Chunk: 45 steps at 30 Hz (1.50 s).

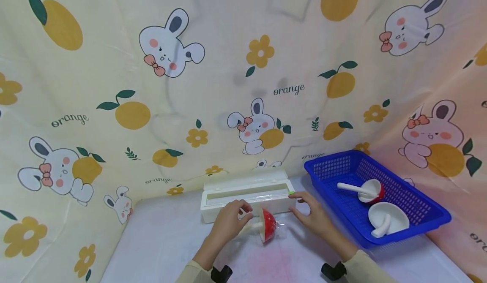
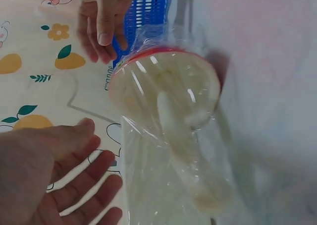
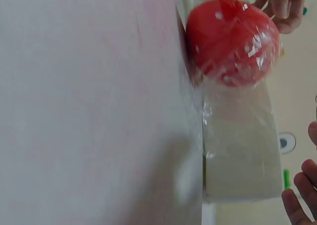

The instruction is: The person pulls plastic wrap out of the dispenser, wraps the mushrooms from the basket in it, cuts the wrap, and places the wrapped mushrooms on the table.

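A red-and-white ladle (image 1: 267,224) wrapped in clear film lies on the table just in front of a white cling-film dispenser box (image 1: 247,194). My left hand (image 1: 232,217) hovers by the ladle's handle. In the left wrist view its fingers (image 2: 84,185) are stretched out beside the wrapped ladle (image 2: 168,91) and hold nothing. My right hand (image 1: 310,211) is spread open to the right of the ladle, near the box's right end. The right wrist view shows the red bowl (image 3: 230,39) under film against the box (image 3: 242,155).
A blue plastic basket (image 1: 331,158) stands at the right with a red-and-white ladle (image 1: 370,190) and a white ladle (image 1: 388,219) inside. The white table (image 1: 171,240) is walled by a rabbit-and-orange print cloth (image 1: 114,105) at the back and both sides.
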### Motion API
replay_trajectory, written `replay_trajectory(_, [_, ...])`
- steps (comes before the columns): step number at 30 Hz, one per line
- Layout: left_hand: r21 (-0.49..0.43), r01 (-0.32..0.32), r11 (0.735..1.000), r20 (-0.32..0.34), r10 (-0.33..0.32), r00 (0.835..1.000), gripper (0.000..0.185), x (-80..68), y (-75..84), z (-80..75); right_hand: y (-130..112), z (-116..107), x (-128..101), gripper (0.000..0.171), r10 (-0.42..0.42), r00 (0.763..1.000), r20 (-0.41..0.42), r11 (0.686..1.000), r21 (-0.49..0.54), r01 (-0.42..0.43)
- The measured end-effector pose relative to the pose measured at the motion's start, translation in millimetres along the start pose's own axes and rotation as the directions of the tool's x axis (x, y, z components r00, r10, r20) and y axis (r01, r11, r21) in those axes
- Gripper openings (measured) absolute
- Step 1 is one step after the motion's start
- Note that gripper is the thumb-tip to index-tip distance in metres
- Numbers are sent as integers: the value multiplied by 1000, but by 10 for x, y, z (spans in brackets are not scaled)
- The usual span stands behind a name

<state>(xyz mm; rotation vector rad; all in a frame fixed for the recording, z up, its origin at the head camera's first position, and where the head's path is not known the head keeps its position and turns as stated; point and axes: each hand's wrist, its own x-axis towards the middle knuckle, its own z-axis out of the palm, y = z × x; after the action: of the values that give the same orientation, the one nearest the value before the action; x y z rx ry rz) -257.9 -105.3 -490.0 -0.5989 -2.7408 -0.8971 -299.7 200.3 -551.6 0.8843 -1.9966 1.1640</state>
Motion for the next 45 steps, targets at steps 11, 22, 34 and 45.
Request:
replay_trajectory(11, [-110, 7, 994, 58, 0, 998, 18, 359, 10, 108, 131, -92, -3, 52, 218, 976, 19, 973, -87, -216])
replay_trajectory(22, [-281, -19, 960, 94, 48, 994, 22, 724, 112, 300, 296, -74, 47, 80, 423, 887, 185, 898, 48, -438])
replay_trajectory(34, [-257, -89, 962, 234, 151, 960, 31, 973, 234, 495, 503, 0, 65, 82, 399, 870, 290, 865, 198, -462])
replay_trajectory(45, [-303, 6, 953, 281, 83, 956, 32, 1085, 289, 564, 589, 8, 104, 75, 468, 821, 329, 827, 165, -537])
